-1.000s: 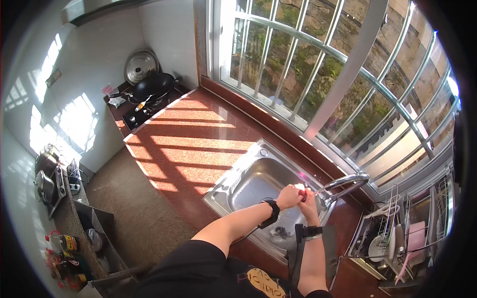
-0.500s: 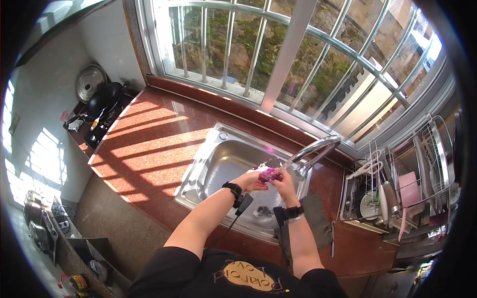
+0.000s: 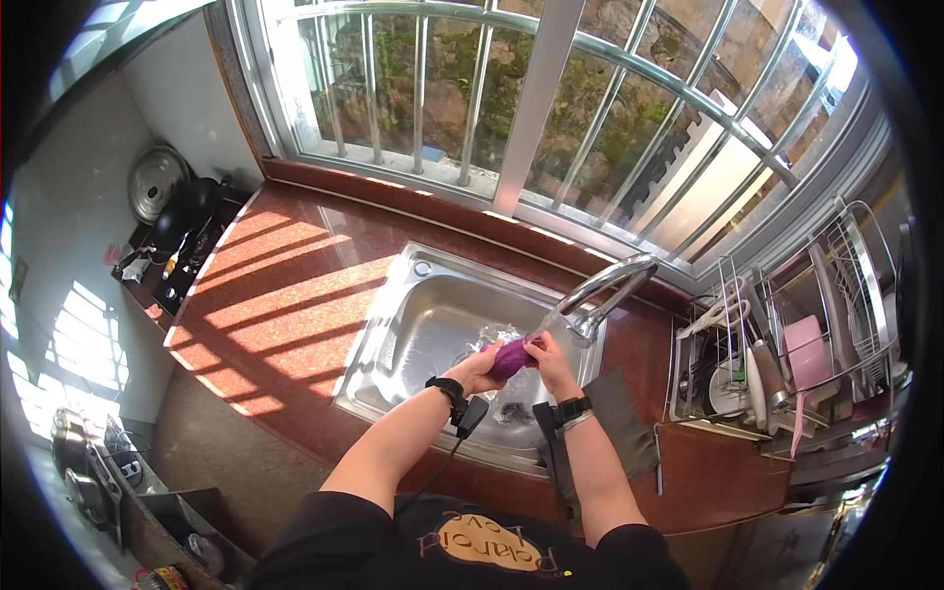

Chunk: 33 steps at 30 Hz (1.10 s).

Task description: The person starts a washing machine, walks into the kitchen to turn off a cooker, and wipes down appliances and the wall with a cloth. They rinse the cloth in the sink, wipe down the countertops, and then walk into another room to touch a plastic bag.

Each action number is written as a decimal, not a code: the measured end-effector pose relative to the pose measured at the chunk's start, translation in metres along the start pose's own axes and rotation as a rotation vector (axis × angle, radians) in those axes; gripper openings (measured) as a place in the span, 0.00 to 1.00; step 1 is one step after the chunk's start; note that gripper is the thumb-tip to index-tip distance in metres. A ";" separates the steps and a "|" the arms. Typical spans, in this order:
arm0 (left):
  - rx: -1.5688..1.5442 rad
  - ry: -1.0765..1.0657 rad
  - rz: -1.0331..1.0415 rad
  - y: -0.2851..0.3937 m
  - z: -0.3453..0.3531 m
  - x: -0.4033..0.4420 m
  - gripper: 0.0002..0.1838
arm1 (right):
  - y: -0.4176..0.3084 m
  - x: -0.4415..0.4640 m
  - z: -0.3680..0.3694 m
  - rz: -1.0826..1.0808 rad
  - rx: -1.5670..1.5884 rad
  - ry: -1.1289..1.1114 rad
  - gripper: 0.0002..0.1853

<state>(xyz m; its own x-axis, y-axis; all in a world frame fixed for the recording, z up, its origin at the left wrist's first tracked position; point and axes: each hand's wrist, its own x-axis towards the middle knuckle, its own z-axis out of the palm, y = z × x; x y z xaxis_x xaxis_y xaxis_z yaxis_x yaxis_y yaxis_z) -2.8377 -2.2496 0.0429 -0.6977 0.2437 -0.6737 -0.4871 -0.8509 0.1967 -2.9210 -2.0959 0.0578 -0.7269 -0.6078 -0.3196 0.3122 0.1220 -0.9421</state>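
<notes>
A purple sweet potato [image 3: 509, 361] is held between my two hands over the steel sink [image 3: 359, 364], under the tap [image 3: 602, 280]. My left hand [image 3: 476, 373] is closed around its left end. The fingers of my right hand [image 3: 551, 360] press on its right end, close below the spout. Water runs onto it and splashes in the basin behind. The undersides of the fingers are hidden. Below the hands lies the dark drain [image 3: 513, 412].
A grey-green cloth [image 3: 619, 428] hangs over the sink's right front edge. To the right stands a wire dish rack [image 3: 728, 339] with utensils and a pink-handled item. A black wok [image 3: 192, 211] and a metal lid [image 3: 157, 184] sit at the far left, before a barred window.
The sweet potato now shows more of its smooth purple side, turned lengthwise between my hands. Both hands have shifted slightly left and down, and the whole view has moved a little.
</notes>
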 end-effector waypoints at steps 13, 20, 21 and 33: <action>0.317 -0.136 -0.294 0.004 -0.020 -0.039 0.13 | -0.016 -0.003 0.061 0.054 0.168 -0.406 0.18; 1.493 0.172 0.490 -0.010 -0.020 -0.047 0.10 | 0.007 0.011 0.097 -0.054 -0.183 0.104 0.09; 1.757 0.316 0.777 -0.015 -0.017 -0.052 0.09 | 0.009 0.010 0.098 -0.053 -0.181 0.104 0.09; 1.236 0.321 0.555 0.028 -0.012 -0.008 0.28 | 0.001 -0.017 0.006 0.214 -0.103 -0.169 0.23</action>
<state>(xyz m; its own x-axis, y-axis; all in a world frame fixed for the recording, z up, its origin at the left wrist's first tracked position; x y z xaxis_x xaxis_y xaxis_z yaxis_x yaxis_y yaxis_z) -2.8393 -2.2809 0.0449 -0.8827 -0.2460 -0.4004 -0.4503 0.1994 0.8703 -2.9046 -2.0899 0.0633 -0.5363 -0.6808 -0.4989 0.3774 0.3354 -0.8632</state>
